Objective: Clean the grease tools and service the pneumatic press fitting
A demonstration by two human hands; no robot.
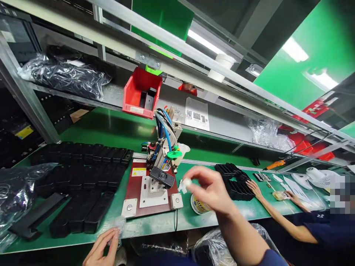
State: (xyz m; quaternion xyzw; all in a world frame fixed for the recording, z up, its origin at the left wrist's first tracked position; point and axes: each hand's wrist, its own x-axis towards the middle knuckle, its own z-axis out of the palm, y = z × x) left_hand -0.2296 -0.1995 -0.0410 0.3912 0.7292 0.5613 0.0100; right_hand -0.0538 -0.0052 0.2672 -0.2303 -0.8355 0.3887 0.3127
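Observation:
My right hand (212,190) is raised over the front of the green bench, thumb and fingers pinched on a small crumpled white wipe (184,185). Under that hand stands a round white tub (199,205) with a yellow and blue label. At the bench's front edge, my left hand (102,248) has its fingers closed at a bit of clear plastic (119,224). Between the hands is a bench press (159,159) on a dark red base with two button blocks. A ribbed black part (162,177) sits tilted on its white plate.
Rows of black cases (83,177) fill the left side, beside a plastic bag (22,195). More black parts (234,181) stand at right, where a co-worker's hand (255,190) touches them. A red bin (142,92) hangs above the press. An orange tool (274,164) lies farther right.

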